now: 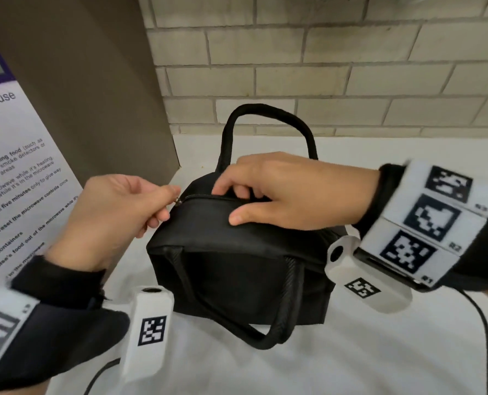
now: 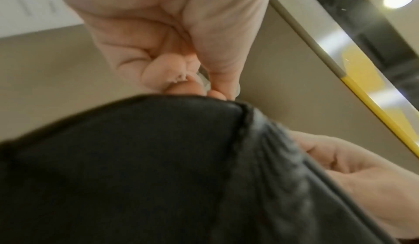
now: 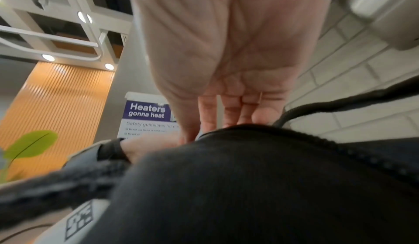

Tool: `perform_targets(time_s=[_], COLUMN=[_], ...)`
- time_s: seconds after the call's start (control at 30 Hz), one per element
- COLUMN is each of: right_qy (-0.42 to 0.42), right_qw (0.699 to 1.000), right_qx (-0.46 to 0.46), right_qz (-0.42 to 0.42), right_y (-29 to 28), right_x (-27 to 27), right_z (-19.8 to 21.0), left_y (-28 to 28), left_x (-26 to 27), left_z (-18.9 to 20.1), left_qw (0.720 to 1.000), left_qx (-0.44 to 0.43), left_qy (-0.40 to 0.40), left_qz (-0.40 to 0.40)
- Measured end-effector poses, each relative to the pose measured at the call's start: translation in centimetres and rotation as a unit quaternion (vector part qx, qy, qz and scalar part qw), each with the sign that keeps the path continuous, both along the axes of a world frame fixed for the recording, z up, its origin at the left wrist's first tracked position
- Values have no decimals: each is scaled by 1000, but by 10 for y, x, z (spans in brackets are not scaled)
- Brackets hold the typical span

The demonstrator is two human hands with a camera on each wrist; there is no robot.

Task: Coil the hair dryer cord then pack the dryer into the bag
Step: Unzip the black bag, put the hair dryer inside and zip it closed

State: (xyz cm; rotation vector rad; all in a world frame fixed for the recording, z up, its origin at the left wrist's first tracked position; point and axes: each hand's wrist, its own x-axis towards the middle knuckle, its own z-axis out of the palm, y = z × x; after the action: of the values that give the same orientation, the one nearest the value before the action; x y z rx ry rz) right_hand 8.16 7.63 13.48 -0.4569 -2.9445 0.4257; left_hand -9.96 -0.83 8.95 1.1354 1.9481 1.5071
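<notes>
A black bag (image 1: 237, 269) stands on the white counter (image 1: 294, 366), its top zipper drawn nearly across. My left hand (image 1: 170, 203) pinches the small metal zipper pull (image 1: 178, 199) at the bag's left end; the left wrist view shows the left hand (image 2: 204, 86) with the pull (image 2: 202, 79) just above the bag (image 2: 136, 167). My right hand (image 1: 228, 205) grips the bag's top, fingers curled at the zipper line and thumb on the front. One handle (image 1: 265, 109) stands up behind; the other (image 1: 265, 340) hangs down the front. No hair dryer or cord shows.
A brown panel (image 1: 94, 95) with a microwave safety poster (image 1: 15, 181) stands close on the left. A pale brick wall (image 1: 322, 67) runs behind the bag. Thin black cables (image 1: 485, 337) from my wrist devices trail over the counter near me.
</notes>
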Motion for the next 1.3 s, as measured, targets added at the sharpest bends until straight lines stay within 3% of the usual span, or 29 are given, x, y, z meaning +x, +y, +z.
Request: perform_targets(time_s=[0.07, 0.17, 0.27, 0.47, 0.53, 0.63, 0.7, 0.87, 1.0, 1.1, 1.3], right_qy=[-63, -132, -117, -146, -120, 8, 50, -16, 21, 24, 39], right_qw=[998, 991, 992, 987, 991, 996, 997, 997, 996, 995, 989], right_qx=[0, 1, -31, -53, -58, -85, -50, -14, -40, 0, 109], right_qz=[21, 27, 19, 38, 31, 15, 27, 68, 82, 95, 92], right_y=[2, 3, 6, 12, 14, 14, 14, 14, 16, 18, 22], right_x=[-2, 0, -1, -11, -11, -15, -24, -42, -44, -43, -38], right_z=[-1, -3, -1, -2, -2, 4, 7, -3, -11, -10, 1], left_y=[-2, -3, -4, -1, 0, -1, -3, -6, -7, -6, -1], left_x=[0, 1, 8, 42, 42, 40, 42, 40, 36, 27, -3], left_z=[2, 4, 5, 6, 4, 2, 2, 0, -6, -10, -33], left_qw=[999, 999, 999, 991, 993, 995, 996, 998, 998, 996, 978], left_qx=[9, 13, 18, 40, 38, 30, 29, 44, 62, 72, -31], left_qy=[39, 18, 26, 118, 105, 74, 71, 42, 26, -19, -123], left_qz=[23, 28, 38, 40, 49, 56, 51, 33, 4, -51, -164])
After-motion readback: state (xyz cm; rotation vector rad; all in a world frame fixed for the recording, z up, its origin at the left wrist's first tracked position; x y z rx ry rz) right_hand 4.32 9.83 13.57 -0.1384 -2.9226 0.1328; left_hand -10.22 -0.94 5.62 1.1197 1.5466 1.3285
